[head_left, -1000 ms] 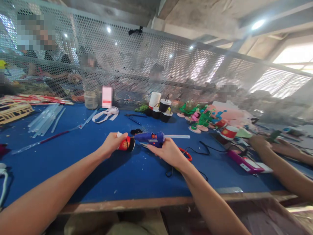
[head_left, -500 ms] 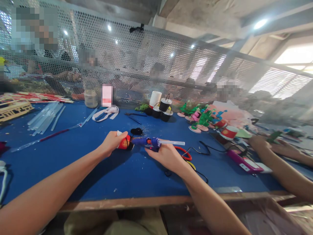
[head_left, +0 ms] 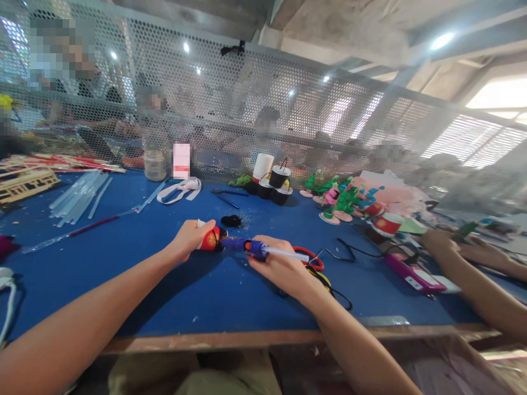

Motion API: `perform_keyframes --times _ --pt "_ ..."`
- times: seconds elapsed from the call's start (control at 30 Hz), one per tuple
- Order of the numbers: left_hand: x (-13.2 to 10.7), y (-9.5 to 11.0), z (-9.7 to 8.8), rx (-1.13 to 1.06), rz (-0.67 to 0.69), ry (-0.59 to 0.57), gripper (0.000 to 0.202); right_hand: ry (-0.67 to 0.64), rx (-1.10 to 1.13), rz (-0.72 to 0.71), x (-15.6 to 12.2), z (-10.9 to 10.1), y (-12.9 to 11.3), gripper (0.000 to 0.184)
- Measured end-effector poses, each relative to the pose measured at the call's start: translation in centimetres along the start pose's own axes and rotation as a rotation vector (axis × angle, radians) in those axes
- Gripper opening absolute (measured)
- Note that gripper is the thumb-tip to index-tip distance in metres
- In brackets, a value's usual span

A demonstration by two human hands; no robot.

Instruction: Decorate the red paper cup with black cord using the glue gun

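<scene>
My left hand [head_left: 191,240] is closed round a small red paper cup [head_left: 211,239] with a gold mark and a dark rim, tipped on its side with its rim to the right. In my right hand [head_left: 278,263] is a blue glue gun [head_left: 258,249], with a clear glue stick [head_left: 288,253] poking out of its back. The gun's nozzle meets the cup's dark rim; whether it touches I cannot tell. Just beyond the cup lies a bundle of black cord [head_left: 231,220]. A red ring-shaped thing [head_left: 316,265] is partly hidden behind my right wrist.
Glue sticks [head_left: 80,197] lie at left. Pliers [head_left: 229,196], several black and white cups [head_left: 281,176] and green craft figures [head_left: 348,202] stand along the mesh screen [head_left: 214,99]. At right are a magenta power strip [head_left: 414,272], cables and a co-worker's hands [head_left: 440,241].
My right hand has rolled the glue gun a little, and its back end with the glue stick now sits lower. My left hand still holds the cup in about the same place.
</scene>
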State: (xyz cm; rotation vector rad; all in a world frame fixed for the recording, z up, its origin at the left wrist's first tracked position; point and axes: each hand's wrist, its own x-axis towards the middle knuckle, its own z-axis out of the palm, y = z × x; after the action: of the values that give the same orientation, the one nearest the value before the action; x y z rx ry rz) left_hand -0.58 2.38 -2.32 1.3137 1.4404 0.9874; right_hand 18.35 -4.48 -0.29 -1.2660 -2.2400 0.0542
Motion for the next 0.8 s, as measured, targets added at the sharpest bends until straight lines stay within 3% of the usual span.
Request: perform_keyframes --times 0.37,0.67,0.8 --pt "-0.19 0.35 0.13 -0.019 -0.026 0.016 0.032 -0.018 -0.059 -0.016 -0.25 0.3 0.09 0.004" --pt "-0.07 -0.05 0.14 -0.018 0.016 -0.023 0.033 0.021 -0.043 0.019 -0.05 0.09 0.23 0.01" --pt "0.14 -0.22 0.15 0.018 0.023 0.022 0.034 -0.004 -0.039 -0.025 -0.18 -0.01 0.02 0.01"
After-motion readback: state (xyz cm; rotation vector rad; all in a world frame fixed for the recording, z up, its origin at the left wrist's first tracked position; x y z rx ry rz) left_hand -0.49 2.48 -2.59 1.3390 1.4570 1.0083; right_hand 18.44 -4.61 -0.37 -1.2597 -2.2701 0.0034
